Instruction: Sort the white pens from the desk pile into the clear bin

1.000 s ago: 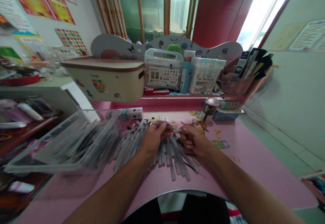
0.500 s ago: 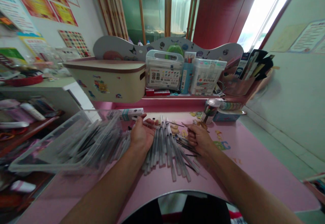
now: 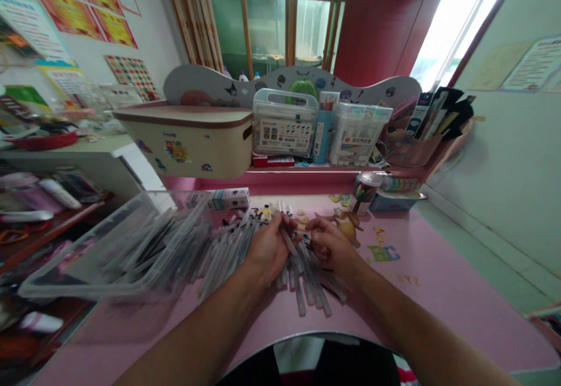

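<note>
A heap of clear-barrelled pens [image 3: 302,281] lies on the pink desk [image 3: 429,292] in front of me. My left hand [image 3: 269,246] is closed around a pen over the heap, fingers curled. My right hand [image 3: 328,243] meets it, fingers pinched on the same pen's other end. A clear plastic bin [image 3: 118,251] full of more pens stands just left of my left hand, blurred.
A cream sticker-covered box [image 3: 188,138], marker cases [image 3: 284,120] and a pencil holder sit on the raised shelf behind. A small tin [image 3: 363,190] and tape rolls stand at the right back of the desk. Cluttered shelves fill the left side.
My hands were apart half a second ago, the left near the white box; now they have come together over the heap on one pen.
</note>
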`<control>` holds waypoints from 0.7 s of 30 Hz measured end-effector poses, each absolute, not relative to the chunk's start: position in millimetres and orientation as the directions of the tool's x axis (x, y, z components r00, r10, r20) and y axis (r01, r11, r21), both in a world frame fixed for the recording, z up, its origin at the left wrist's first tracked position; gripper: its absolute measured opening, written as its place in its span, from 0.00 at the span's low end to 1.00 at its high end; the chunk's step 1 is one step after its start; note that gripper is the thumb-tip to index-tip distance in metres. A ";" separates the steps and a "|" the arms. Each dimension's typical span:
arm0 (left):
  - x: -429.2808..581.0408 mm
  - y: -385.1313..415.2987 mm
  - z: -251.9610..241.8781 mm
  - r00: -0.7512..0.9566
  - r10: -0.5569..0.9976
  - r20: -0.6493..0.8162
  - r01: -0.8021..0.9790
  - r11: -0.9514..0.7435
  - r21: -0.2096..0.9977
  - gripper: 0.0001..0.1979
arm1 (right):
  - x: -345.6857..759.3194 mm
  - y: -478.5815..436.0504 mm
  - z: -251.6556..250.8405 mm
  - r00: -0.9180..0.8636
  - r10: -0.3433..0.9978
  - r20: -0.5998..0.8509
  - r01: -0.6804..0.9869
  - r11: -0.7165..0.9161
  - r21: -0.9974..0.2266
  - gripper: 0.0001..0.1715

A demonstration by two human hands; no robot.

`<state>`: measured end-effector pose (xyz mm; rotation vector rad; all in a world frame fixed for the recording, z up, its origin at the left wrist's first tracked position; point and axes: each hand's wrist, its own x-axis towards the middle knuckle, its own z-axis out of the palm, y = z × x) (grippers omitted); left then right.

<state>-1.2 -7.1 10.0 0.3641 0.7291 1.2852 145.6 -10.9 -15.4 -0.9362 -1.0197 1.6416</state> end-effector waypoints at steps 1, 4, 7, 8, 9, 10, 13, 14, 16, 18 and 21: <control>-3.0 -6.3 10.7 0.133 0.946 -0.294 -0.746 0.291 0.599 0.16 | 147.3 -9.0 -16.0 -0.215 0.972 -0.093 -0.350 -0.166 -0.922 0.15; -5.3 -5.5 11.6 0.218 0.909 -0.356 -0.759 0.387 0.524 0.13 | 152.2 -3.3 -16.1 -0.095 0.995 -0.019 -0.302 -0.048 -0.952 0.17; -2.2 -7.6 10.8 0.263 0.866 -0.425 -0.750 0.461 0.474 0.10 | 153.2 -3.7 -12.1 0.028 0.993 0.114 -0.052 0.116 -0.992 0.14; -0.7 -8.7 10.4 0.281 0.855 -0.436 -0.742 0.482 0.467 0.10 | 152.4 -5.4 -10.4 0.065 0.979 0.195 0.036 0.193 -0.981 0.12; 0.9 -9.9 10.1 0.300 0.846 -0.440 -0.733 0.500 0.461 0.10 | 151.2 -7.4 -8.9 0.095 0.955 0.282 0.112 0.271 -0.956 0.09; 2.4 -11.2 9.8 0.318 0.838 -0.443 -0.725 0.517 0.456 0.10 | 149.7 -9.8 -7.9 0.119 0.923 0.365 0.170 0.343 -0.924 0.08; 6.7 -15.3 8.8 0.375 0.812 -0.446 -0.712 0.561 0.423 0.10 | 145.3 -16.3 -9.3 0.094 0.859 0.503 0.247 0.469 -0.848 0.09; 8.3 -16.6 8.4 0.391 0.806 -0.445 -0.711 0.571 0.410 0.11 | 144.1 -17.8 -11.2 0.053 0.857 0.513 0.249 0.486 -0.837 0.11; 11.7 -18.6 7.6 0.408 0.801 -0.438 -0.714 0.579 0.394 0.13 | 142.4 -19.7 -16.0 -0.058 0.859 0.509 0.271 0.504 -0.820 0.17; 15.1 -19.8 7.0 0.414 0.803 -0.428 -0.717 0.578 0.390 0.15 | 141.3 -20.3 -20.3 -0.169 0.848 0.503 0.358 0.528 -0.770 0.24; 18.0 -19.6 6.5 0.420 0.804 -0.421 -0.717 0.578 0.389 0.16 | 140.5 -20.2 -23.2 -0.265 0.833 0.486 0.534 0.547 -0.645 0.28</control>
